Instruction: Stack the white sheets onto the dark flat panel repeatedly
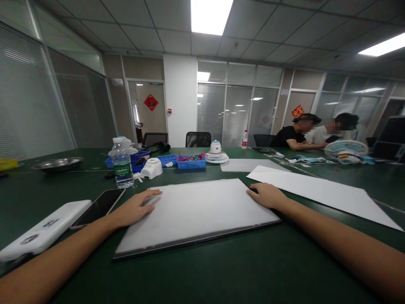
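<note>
A flat white panel [196, 215] with a dark edge lies on the green table [202, 278] right in front of me. My left hand [136, 207] rests on the panel's left edge, its fingers apart and thumb on the white surface. On the right side, my right hand [265, 195] touches the upper right edge with its fingers spread, holding nothing. A black phone [99, 207] and a white device [44, 228] lie left of the panel, near my left forearm.
A water bottle [122, 166], a white housing [152, 168], a blue tray [191, 164] and a small white fan [216, 153] stand beyond the panel. White sheets [316, 190] lie at right. A metal dish [58, 164] is at left. Two people sit back right.
</note>
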Demonstrator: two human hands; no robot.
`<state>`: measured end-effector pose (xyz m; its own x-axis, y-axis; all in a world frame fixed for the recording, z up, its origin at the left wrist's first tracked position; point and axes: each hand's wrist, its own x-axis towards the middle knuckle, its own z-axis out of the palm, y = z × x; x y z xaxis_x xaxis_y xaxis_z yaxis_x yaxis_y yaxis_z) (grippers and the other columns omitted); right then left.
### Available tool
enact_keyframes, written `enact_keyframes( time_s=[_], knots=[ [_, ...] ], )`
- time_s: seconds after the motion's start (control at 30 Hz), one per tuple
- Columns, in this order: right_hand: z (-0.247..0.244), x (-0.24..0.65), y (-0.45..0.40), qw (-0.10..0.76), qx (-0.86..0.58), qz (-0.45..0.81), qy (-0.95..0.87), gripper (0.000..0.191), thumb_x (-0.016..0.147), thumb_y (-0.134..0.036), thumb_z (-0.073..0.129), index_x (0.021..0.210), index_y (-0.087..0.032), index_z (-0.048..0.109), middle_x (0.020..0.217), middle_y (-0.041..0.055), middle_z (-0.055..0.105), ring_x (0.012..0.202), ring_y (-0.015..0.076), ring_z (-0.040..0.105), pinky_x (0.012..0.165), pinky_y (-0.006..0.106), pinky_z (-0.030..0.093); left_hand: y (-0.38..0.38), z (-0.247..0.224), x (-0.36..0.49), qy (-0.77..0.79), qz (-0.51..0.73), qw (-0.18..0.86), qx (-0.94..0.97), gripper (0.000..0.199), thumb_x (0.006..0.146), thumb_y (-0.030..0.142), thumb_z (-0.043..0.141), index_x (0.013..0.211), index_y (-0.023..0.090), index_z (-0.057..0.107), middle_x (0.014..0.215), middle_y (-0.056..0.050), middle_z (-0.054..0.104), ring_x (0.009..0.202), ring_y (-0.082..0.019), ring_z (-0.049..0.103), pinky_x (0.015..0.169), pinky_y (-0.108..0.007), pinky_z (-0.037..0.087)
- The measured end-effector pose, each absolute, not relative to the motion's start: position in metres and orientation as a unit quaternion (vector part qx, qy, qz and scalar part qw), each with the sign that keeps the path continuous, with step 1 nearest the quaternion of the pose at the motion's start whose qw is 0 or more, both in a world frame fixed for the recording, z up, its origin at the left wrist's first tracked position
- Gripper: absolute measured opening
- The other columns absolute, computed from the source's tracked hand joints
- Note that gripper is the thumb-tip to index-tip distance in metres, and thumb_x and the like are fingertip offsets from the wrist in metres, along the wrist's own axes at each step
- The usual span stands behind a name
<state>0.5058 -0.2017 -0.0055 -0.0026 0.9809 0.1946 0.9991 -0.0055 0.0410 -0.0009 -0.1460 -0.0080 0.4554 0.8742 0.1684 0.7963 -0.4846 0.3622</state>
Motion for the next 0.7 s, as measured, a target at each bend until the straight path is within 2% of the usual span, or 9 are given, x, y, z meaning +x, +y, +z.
enact_keyframes(
  time_s=[0.1, 0.2, 0.3, 0.4, 0.47, 0.53, 0.6, 0.7],
  knots=[
    [-0.009, 0.500, -0.202, 0.041, -0.709, -0.093, -0.698, 0.064, 0.093, -0.065, 0.034, 0.100, -0.015, 0.073, 0.100, 0.0180, 0.073, 0.095, 0.0304, 0.068, 0.083, 0.040, 0.048, -0.145, -0.008, 0.000, 0.504, 0.172, 0.116, 0.838, 0.065, 0.085, 0.052, 0.049, 0.144, 0.025, 0.051, 0.154, -0.004, 0.045, 0.143, -0.030, 0.040, 0.117, -0.045, 0.032],
    [-0.012, 0.495, -0.205, 0.041, -0.701, -0.099, -0.705, 0.068, 0.091, -0.068, 0.036, 0.096, -0.011, 0.073, 0.098, 0.0212, 0.072, 0.092, 0.0326, 0.068, 0.081, 0.042, 0.048, -0.144, -0.007, 0.001, 0.523, 0.167, 0.106, 0.829, 0.066, 0.084, 0.053, 0.049, 0.143, 0.023, 0.052, 0.152, -0.005, 0.048, 0.138, -0.030, 0.047, 0.114, -0.043, 0.037],
    [-0.008, 0.501, -0.204, 0.046, -0.671, -0.086, -0.735, 0.061, 0.091, -0.065, 0.040, 0.103, -0.016, 0.073, 0.105, 0.0161, 0.073, 0.096, 0.0295, 0.068, 0.084, 0.038, 0.048, -0.143, -0.007, 0.001, 0.537, 0.170, 0.089, 0.822, 0.065, 0.080, 0.048, 0.051, 0.140, 0.024, 0.055, 0.149, -0.004, 0.052, 0.135, -0.030, 0.051, 0.113, -0.041, 0.039],
    [0.000, 0.524, -0.199, 0.050, -0.646, -0.077, -0.758, 0.048, 0.094, -0.057, 0.043, 0.114, -0.023, 0.071, 0.123, 0.0076, 0.069, 0.116, 0.0238, 0.061, 0.097, 0.031, 0.044, -0.140, -0.008, -0.001, 0.540, 0.177, 0.079, 0.819, 0.062, 0.078, 0.041, 0.051, 0.138, 0.025, 0.057, 0.147, -0.002, 0.055, 0.134, -0.029, 0.051, 0.114, -0.041, 0.038],
    [0.003, 0.546, -0.194, 0.052, -0.657, -0.090, -0.747, 0.047, 0.093, -0.050, 0.047, 0.126, -0.022, 0.065, 0.138, 0.0085, 0.060, 0.132, 0.0241, 0.049, 0.107, 0.033, 0.037, -0.138, -0.009, -0.004, 0.540, 0.176, 0.079, 0.819, 0.061, 0.078, 0.037, 0.050, 0.138, 0.025, 0.058, 0.146, -0.002, 0.056, 0.135, -0.029, 0.051, 0.114, -0.043, 0.037],
    [0.003, 0.570, -0.192, 0.050, -0.689, -0.107, -0.715, 0.055, 0.092, -0.044, 0.050, 0.137, -0.014, 0.056, 0.146, 0.0155, 0.050, 0.139, 0.0282, 0.041, 0.111, 0.039, 0.032, -0.137, -0.010, -0.005, 0.538, 0.172, 0.080, 0.821, 0.061, 0.079, 0.034, 0.048, 0.138, 0.024, 0.057, 0.147, -0.003, 0.055, 0.136, -0.029, 0.049, 0.115, -0.044, 0.036],
    [0.001, 0.591, -0.193, 0.039, -0.725, -0.110, -0.679, 0.054, 0.094, -0.040, 0.046, 0.137, -0.008, 0.054, 0.142, 0.0219, 0.052, 0.133, 0.0317, 0.047, 0.107, 0.043, 0.037, -0.137, -0.011, -0.006, 0.530, 0.170, 0.080, 0.827, 0.060, 0.081, 0.036, 0.046, 0.138, 0.022, 0.057, 0.148, -0.004, 0.053, 0.138, -0.029, 0.047, 0.116, -0.044, 0.035],
    [-0.002, 0.609, -0.196, 0.018, -0.758, -0.107, -0.644, 0.045, 0.097, -0.034, 0.037, 0.121, -0.009, 0.066, 0.122, 0.0231, 0.066, 0.111, 0.0315, 0.063, 0.092, 0.043, 0.046, -0.138, -0.013, -0.006, 0.513, 0.173, 0.071, 0.838, 0.059, 0.085, 0.044, 0.045, 0.137, 0.020, 0.058, 0.148, -0.006, 0.053, 0.140, -0.029, 0.045, 0.117, -0.044, 0.033]
  ],
)
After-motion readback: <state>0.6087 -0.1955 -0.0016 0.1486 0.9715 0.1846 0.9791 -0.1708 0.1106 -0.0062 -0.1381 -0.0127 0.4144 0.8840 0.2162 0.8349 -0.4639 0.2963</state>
